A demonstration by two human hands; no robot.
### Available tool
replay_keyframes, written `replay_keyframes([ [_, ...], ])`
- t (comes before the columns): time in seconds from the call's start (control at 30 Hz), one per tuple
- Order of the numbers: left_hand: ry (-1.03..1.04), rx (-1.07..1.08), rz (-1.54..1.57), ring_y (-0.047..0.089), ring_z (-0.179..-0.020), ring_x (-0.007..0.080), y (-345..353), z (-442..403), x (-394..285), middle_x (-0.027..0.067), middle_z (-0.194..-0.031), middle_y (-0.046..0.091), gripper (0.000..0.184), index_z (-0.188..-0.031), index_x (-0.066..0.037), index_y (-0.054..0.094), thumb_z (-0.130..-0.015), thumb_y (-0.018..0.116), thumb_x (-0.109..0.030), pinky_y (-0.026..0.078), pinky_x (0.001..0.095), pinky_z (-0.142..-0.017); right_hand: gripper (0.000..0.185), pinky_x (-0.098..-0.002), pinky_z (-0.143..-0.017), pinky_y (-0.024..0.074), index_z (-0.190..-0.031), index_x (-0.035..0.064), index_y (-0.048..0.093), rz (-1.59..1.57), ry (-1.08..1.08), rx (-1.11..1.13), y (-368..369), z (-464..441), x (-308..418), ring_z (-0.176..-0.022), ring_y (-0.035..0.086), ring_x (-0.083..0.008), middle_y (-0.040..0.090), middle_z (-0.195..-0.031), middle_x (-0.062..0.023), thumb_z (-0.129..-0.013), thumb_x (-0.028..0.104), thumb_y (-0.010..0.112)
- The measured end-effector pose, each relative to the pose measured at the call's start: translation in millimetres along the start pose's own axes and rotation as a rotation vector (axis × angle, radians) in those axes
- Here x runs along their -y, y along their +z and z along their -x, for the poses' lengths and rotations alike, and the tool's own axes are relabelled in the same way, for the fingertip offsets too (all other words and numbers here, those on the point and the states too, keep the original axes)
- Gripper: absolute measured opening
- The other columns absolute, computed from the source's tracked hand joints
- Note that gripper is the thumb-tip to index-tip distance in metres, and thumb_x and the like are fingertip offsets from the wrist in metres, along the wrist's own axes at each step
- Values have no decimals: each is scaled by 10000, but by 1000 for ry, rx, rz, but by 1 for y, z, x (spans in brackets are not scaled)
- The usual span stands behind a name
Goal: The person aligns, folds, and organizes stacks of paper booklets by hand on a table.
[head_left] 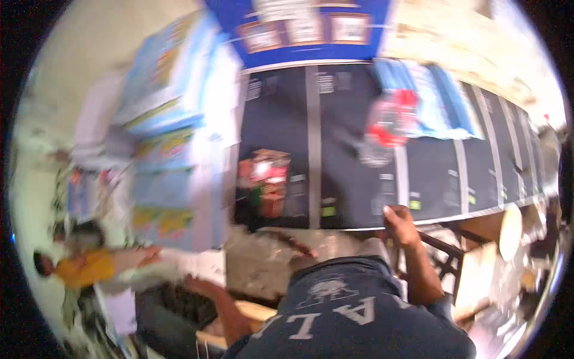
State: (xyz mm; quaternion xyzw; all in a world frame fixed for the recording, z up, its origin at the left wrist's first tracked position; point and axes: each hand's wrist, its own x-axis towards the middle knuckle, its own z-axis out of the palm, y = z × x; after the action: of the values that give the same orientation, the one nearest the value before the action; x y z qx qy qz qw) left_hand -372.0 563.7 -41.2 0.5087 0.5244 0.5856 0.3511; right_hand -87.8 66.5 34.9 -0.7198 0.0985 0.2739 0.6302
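Across the middle of the view, the dark, grey-striped desk is seen, its near edge set just beyond the wearer. At L, blue, white & yellow packs are stacked high. At bottom, the wearer's dark shirt is marked w/ pale lettering. Behind the desk, a blue board w/ framed sheets is seen. On the desk's far side, R of ctr, light-blue folded bundles are laid. Far L, a person in yellow is shown sideways. Clear bottles w/ red parts, badly blurred, are seen over the desk, beside the bundles; exact no. can't be told. Nr the desk's L end, small red & brown packs are grouped. R grip is held at the near edge, below the bottles, thumb up, fingers bent; whether it's closed can't be told. L grip is held low at L, apart from the desk; its state can't be told (blur).
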Motion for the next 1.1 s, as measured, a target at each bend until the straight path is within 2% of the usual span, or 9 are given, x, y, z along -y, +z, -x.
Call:
replay_keyframes([
  [0.23, 265, 883, -453, 559, -1004, 306, -70, 242, 120, 187, -1149, 555, 513, -1372, 3, 458, -974, 605, -285, 478, 443, -888, 541, -363, -870, 523, -1247, -48, 595, 131, -389, -484, -369, -58, 1, -1051, 641, -248, 669, -1144, -166, -922, 366, 718],
  [0.3, 624, 1139, -617, 584, -997, 297, -55, 324, 79, 186, -1124, 595, 432, -1305, 7, 528, -960, 626, -234, 484, 434, -889, 725, -403, -928, 519, -1351, -49, 532, 429, -318, -522, -451, -90, 15, -1138, 638, -306, 624, -1270, -229, -889, 472, 733],
  [0.37, 206, 1290, -355, 641, -986, 301, 51, 459, -98, 170, -1047, 660, 350, -1192, 11, 620, -935, 655, -224, 496, 418, -887, 746, -406, -944, 512, -1360, -46, 527, 399, -310, -579, -512, -132, 19, -1149, 638, -309, 622, -1277, -232, -883, 491, 730],
  [0.4, 426, 1399, -216, 659, -991, 333, 93, 493, -144, 172, -1046, 682, 341, -1158, 2, 651, -915, 676, -237, 503, 427, -899, 768, -408, -960, 505, -1370, -43, 522, 387, -306, -646, -535, -154, 24, -1159, 638, -313, 620, -1283, -236, -878, 510, 727],
  [0.53, 619, 1367, -26, 600, -1165, 402, 285, 591, -226, 242, -1227, 631, 474, -1297, 21, 577, -952, 653, -296, 460, 456, -1000, 848, -420, -1006, 485, -1372, -100, 495, 413, -313, -564, -578, -244, 40, -1210, 613, -353, 590, -1330, -284, -868, 545, 716],
  [0.63, 347, 1172, -514, 484, -1331, 434, 433, 599, -233, 294, -1425, 511, 922, -1425, 63, 471, -919, 500, -708, 386, 444, -1105, 826, -449, -1004, 490, -1314, -115, 541, 581, -271, -436, -579, -290, 56, -1212, 605, -399, 619, -1254, -328, -856, 551, 715],
  [0.73, -329, 1440, -466, 451, -1379, 393, 541, 550, -143, 260, -1482, 475, 1052, -1418, 56, 498, -828, 521, -815, 366, 448, -1123, 758, -474, -1022, 472, -1300, -41, 587, 573, -344, -379, -574, -321, 61, -1209, 573, -440, 584, -1286, -329, -831, 535, 742],
  [1.03, -795, 1656, -508, 572, -1273, 304, 551, 582, -212, 179, -1396, 591, 776, -1408, -47, 558, -875, 668, -602, 429, 446, -1070, 995, -482, -1113, 382, -1403, -1, 510, 690, -415, -203, -536, -342, 108, -1311, 466, -440, 496, -1375, -314, -778, 765, 622],
  [1.1, -445, 1564, -636, 605, -1220, 301, 549, 605, -202, 170, -1365, 612, 753, -1399, -39, 559, -885, 674, -578, 463, 436, -1032, 1000, -485, -1097, 394, -1406, -15, 506, 660, -428, -233, -532, -349, 108, -1276, 493, -445, 523, -1339, -321, -777, 751, 634],
])
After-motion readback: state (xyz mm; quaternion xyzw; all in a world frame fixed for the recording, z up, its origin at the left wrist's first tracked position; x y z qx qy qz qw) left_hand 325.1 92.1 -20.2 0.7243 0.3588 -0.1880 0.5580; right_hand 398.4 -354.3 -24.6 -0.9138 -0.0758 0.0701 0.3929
